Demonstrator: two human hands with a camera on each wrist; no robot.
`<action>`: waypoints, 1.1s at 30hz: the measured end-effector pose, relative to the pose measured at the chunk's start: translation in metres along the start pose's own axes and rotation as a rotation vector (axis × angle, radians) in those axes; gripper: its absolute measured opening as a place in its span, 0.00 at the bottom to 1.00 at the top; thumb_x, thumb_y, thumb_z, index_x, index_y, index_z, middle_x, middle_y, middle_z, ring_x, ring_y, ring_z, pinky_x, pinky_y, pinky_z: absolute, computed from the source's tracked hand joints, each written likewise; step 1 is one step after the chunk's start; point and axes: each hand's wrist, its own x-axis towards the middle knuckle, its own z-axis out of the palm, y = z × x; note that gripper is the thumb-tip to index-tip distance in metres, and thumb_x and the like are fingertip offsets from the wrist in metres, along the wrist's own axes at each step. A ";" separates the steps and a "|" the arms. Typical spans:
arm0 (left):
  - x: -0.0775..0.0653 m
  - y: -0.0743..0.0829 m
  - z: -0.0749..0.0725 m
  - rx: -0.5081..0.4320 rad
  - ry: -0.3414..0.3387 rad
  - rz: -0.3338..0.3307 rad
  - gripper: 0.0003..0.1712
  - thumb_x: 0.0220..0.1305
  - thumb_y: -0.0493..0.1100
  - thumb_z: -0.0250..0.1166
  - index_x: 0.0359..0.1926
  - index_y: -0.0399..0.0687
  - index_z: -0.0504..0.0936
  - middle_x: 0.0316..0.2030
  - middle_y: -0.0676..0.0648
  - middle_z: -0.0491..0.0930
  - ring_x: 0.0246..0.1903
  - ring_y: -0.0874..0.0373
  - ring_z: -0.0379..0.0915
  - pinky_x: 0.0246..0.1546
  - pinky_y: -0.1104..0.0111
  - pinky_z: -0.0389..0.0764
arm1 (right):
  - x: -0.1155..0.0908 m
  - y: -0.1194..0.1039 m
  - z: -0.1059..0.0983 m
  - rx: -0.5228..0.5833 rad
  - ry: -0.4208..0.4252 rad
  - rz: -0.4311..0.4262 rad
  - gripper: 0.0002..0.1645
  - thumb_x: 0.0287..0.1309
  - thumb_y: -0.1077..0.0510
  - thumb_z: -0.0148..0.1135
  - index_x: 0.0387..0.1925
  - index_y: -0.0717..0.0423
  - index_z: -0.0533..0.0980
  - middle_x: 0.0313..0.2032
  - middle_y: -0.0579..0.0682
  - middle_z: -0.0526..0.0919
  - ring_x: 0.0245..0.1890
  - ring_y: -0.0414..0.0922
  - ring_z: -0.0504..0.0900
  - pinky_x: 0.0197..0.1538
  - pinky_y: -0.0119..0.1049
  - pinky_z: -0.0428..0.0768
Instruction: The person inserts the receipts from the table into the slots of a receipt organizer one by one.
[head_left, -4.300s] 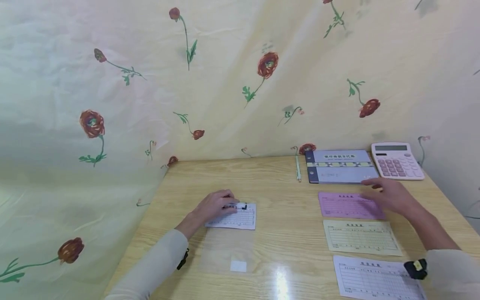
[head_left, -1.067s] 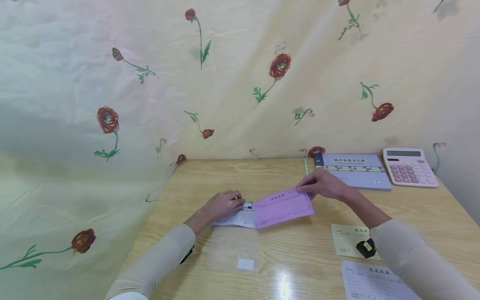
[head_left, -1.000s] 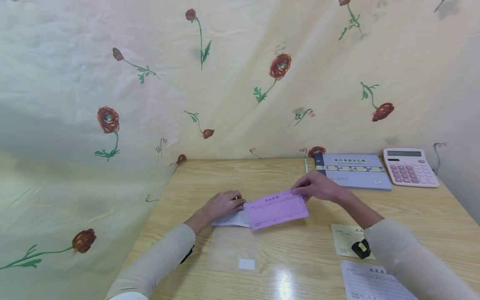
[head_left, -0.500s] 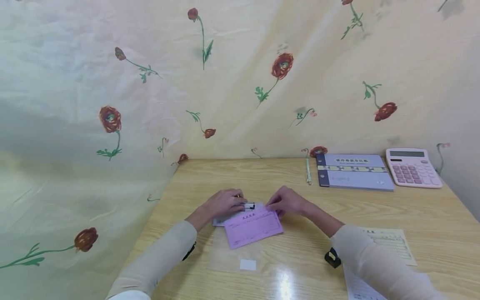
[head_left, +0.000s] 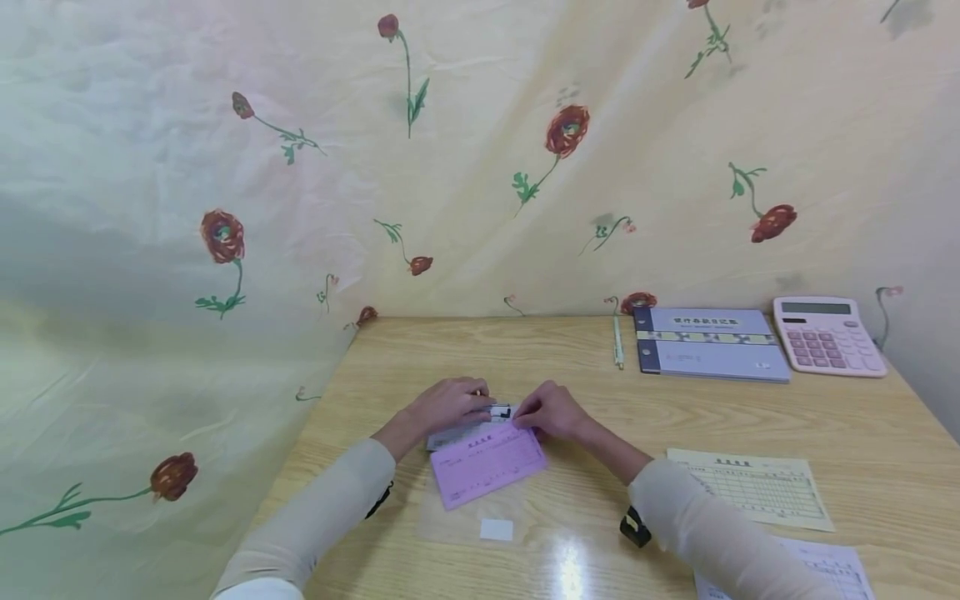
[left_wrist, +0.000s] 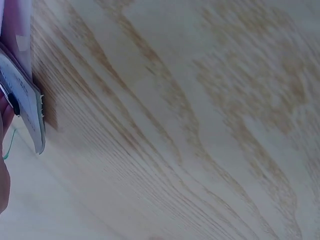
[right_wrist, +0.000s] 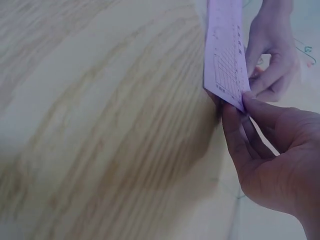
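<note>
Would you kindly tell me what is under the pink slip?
Beyond the far edge of the pink slip shows part of a form pad; at its near edge, a clear sheet. Whatever it covers cannot be seen.

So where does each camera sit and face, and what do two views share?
Head: on the head, facing forward and down at wooden table and flowered cream cloth; left hand, right hand and light sleeves show.
Left wrist: on that wrist, facing mostly table; slivers of left hand and white paper pad at left edge.
Right wrist: on that wrist, facing the table and a purple rectangular paper slip pinched by the right hand; left hand beyond.
Shared: head and right wrist show the slip and both hands.
</note>
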 end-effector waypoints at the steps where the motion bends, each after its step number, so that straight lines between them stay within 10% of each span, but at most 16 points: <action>1: 0.000 0.000 0.000 0.007 -0.004 0.002 0.18 0.76 0.51 0.68 0.58 0.48 0.89 0.50 0.52 0.82 0.45 0.61 0.82 0.47 0.74 0.83 | 0.001 0.000 0.002 -0.008 0.012 -0.006 0.03 0.64 0.66 0.74 0.36 0.62 0.90 0.29 0.49 0.89 0.23 0.42 0.83 0.27 0.32 0.83; 12: 0.001 0.004 0.000 0.175 -0.085 0.031 0.20 0.80 0.52 0.63 0.63 0.50 0.86 0.54 0.51 0.81 0.44 0.63 0.81 0.41 0.77 0.83 | 0.008 0.001 0.014 -0.072 0.095 0.000 0.03 0.63 0.65 0.75 0.33 0.62 0.90 0.27 0.48 0.88 0.22 0.39 0.80 0.24 0.28 0.77; 33: -0.001 0.009 0.004 0.319 0.016 0.116 0.15 0.78 0.42 0.65 0.58 0.38 0.86 0.49 0.45 0.80 0.41 0.59 0.82 0.41 0.76 0.85 | 0.011 -0.003 0.018 -0.152 0.115 0.025 0.05 0.64 0.65 0.74 0.31 0.56 0.88 0.25 0.45 0.85 0.24 0.40 0.80 0.28 0.31 0.79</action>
